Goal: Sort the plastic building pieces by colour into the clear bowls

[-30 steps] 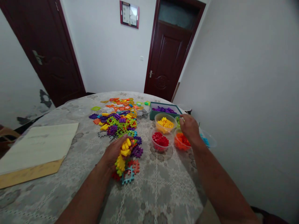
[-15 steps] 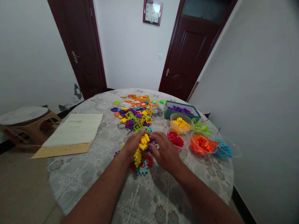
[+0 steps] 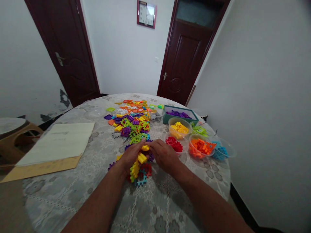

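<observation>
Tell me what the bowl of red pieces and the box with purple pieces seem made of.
Bowl: probably smooth clear plastic; it's see-through.
Red pieces: likely molded plastic, evenly colored.
Box: perhaps matte cardboard, with flat, straight walls.

Papers (image 3: 58, 140) are lying left on the table (image 3: 160, 197), pieces (image 3: 132, 129) are sprawling along its middle, and bowls (image 3: 176, 135) are sitting right (a box (image 3: 166, 119) is standing behind some).

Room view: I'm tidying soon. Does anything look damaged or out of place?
The wall has dark patches low beside the left door, perhaps peeled paint; the brown sheet overhangs the left edge of the table.
</observation>
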`<state>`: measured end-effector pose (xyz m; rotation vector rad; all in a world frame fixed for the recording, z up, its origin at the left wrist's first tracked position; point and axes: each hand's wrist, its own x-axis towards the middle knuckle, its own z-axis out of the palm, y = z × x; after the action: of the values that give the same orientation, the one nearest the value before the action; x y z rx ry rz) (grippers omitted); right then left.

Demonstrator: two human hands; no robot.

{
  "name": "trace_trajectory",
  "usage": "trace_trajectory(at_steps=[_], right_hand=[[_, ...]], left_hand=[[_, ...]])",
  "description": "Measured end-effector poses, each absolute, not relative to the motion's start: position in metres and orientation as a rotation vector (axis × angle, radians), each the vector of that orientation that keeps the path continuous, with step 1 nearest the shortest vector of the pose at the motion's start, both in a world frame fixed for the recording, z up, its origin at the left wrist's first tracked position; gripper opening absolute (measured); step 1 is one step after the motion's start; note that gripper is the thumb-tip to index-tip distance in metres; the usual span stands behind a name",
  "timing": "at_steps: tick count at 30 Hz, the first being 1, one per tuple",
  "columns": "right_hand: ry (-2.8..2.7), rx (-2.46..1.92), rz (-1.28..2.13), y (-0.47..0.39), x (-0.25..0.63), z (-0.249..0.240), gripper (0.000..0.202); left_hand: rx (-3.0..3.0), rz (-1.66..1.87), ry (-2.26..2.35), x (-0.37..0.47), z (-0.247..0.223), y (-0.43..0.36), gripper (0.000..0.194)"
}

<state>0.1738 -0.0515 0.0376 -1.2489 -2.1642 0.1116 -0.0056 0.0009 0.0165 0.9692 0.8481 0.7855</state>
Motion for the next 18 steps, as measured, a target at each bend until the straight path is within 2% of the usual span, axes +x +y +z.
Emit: trace_trajectory(at_steps=[3, 7, 13, 18], right_hand=[[-2.113, -1.180, 0.148, -0.050, 0.180, 0.040, 0.030], [-1.967, -1.232, 0.036, -0.043, 0.206, 0.052, 0.024], [-1.664, -1.637, -0.393, 0.006, 0.277, 0.066, 0.033], [-1.610, -1.626, -0.385, 0.015, 0.274, 0.063, 0.032]], left_hand=[[0.883, 0.749, 0.807, -0.005, 0.014, 0.003, 0.056], [0.664, 0.768, 0.712, -0.006, 0.016, 0.008, 0.045], [0.474, 0.839, 0.672, -0.012, 0.022, 0.014, 0.042], [0.429, 0.861, 0.684, -0.012, 0.021, 0.014, 0.043]])
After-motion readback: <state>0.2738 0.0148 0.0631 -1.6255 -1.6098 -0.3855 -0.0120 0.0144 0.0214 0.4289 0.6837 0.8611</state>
